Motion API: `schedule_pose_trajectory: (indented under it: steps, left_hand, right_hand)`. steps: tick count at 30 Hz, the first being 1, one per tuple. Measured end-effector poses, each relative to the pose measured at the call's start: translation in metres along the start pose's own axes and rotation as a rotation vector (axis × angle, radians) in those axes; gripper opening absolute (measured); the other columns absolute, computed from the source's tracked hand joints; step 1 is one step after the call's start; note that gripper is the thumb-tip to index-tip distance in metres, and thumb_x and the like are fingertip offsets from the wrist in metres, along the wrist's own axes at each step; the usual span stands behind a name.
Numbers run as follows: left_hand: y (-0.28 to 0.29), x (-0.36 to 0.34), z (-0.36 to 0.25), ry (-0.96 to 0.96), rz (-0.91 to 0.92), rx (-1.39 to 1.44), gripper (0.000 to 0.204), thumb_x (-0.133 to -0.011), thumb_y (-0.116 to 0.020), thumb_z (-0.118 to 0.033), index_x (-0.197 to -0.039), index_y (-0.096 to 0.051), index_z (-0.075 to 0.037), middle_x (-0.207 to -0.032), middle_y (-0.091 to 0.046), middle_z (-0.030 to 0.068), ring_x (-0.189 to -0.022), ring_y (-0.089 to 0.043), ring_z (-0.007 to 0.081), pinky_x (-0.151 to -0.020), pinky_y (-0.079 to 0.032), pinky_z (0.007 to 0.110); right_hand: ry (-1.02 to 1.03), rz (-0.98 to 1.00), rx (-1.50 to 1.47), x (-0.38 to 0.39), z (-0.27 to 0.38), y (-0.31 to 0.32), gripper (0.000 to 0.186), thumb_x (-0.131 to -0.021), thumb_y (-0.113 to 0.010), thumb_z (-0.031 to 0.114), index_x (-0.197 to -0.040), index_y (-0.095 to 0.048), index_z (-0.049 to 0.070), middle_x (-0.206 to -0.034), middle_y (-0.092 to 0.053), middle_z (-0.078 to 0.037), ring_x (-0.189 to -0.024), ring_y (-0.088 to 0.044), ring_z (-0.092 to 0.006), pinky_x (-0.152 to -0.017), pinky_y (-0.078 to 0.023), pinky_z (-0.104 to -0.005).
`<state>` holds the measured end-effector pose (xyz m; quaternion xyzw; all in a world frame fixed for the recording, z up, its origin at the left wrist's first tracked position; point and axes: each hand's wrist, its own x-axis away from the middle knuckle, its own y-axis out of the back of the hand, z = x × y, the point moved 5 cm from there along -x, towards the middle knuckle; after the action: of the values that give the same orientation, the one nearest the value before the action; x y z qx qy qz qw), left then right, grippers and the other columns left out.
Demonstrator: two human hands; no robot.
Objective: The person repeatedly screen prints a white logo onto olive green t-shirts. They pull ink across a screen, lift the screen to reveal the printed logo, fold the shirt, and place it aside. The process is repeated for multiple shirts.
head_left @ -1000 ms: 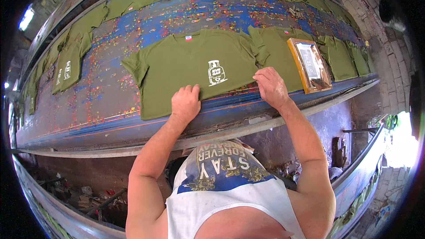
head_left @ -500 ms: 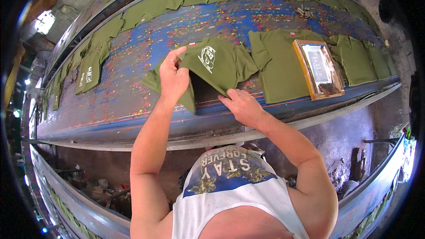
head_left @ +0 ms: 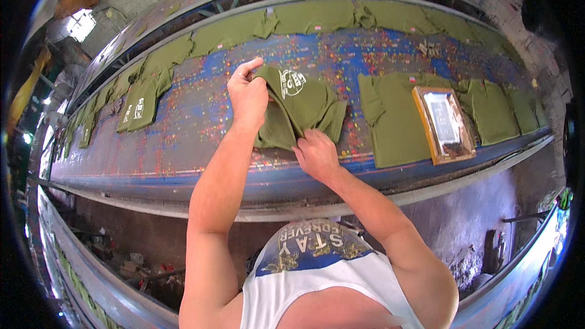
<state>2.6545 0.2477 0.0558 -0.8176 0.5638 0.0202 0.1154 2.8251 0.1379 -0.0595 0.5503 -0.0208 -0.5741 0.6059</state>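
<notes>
An olive-green T-shirt point(head_left: 311, 102) with a white print on its chest hangs between my two hands, partly raised off the long table and folding in the middle. My left hand point(head_left: 248, 92) grips it high at the neck side, fingers closed. Lower down, my right hand point(head_left: 317, 151) pinches the shirt's bottom edge. To the right, another green T-shirt point(head_left: 390, 128) lies flat. A wooden-framed printing screen point(head_left: 421, 128) rests partly on that shirt, with something dark along its near edge.
The long table point(head_left: 183, 164) is spattered with coloured paint. Printed green shirts point(head_left: 143, 109) lie at the left, and a row of green shirts point(head_left: 332, 17) runs along the far edge. Behind me stands another table point(head_left: 116, 292). Debris point(head_left: 137, 265) litters the floor below.
Both hands have drawn closer together, the right moving left. The shirt has bunched and lifted, its print tilting away. The view has shifted, so the table sits lower in the picture.
</notes>
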Motion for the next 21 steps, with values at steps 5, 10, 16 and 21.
schedule_pose_trajectory:
  steps: [5,10,16,21]
  left_hand:
    - [0.066,-0.06,-0.062,-0.203,-0.003,-0.272,0.032,-0.091,-0.068,0.006,-0.118,-0.084,0.002,-0.085,-0.067,-0.0016,-0.075,-0.06,0.008,-0.068,-0.049,0.027]
    - [0.108,-0.09,-0.125,-0.262,0.332,-0.569,0.027,-0.087,-0.07,0.004,-0.11,-0.084,0.001,-0.084,-0.07,0.0006,-0.074,-0.06,0.0102,-0.067,-0.05,0.032]
    - [0.128,-0.088,-0.145,-0.057,0.699,-0.629,0.011,-0.088,-0.069,0.004,-0.087,-0.078,-0.003,-0.068,-0.066,-0.0023,-0.054,-0.053,0.0064,-0.049,-0.039,0.029]
    - [0.13,-0.089,-0.125,0.086,0.936,-0.638,0.013,-0.088,-0.066,0.003,-0.08,-0.074,-0.003,-0.066,-0.061,-0.0015,-0.056,-0.052,0.0088,-0.051,-0.042,0.034]
  right_hand:
    - [0.192,-0.128,-0.139,-0.05,0.012,0.057,0.02,-0.086,-0.095,0.014,-0.091,-0.077,0.007,-0.102,-0.073,-0.013,-0.097,-0.073,-0.0364,-0.084,-0.062,-0.0489]
    - [0.374,-0.197,-0.099,-0.119,0.03,0.129,0.033,-0.075,-0.105,0.012,-0.088,-0.075,0.007,-0.087,-0.072,-0.01,-0.081,-0.07,-0.0327,-0.07,-0.057,-0.0442]
    - [0.4,-0.208,-0.047,-0.159,0.045,0.177,0.041,-0.07,-0.109,0.015,-0.086,-0.073,0.007,-0.081,-0.07,-0.009,-0.071,-0.067,-0.0274,-0.062,-0.051,-0.0398]
    - [0.206,-0.019,-0.08,-0.184,0.029,0.181,0.033,-0.078,-0.103,0.006,-0.093,-0.074,0.006,-0.085,-0.072,-0.01,-0.074,-0.068,-0.0261,-0.069,-0.055,-0.04]
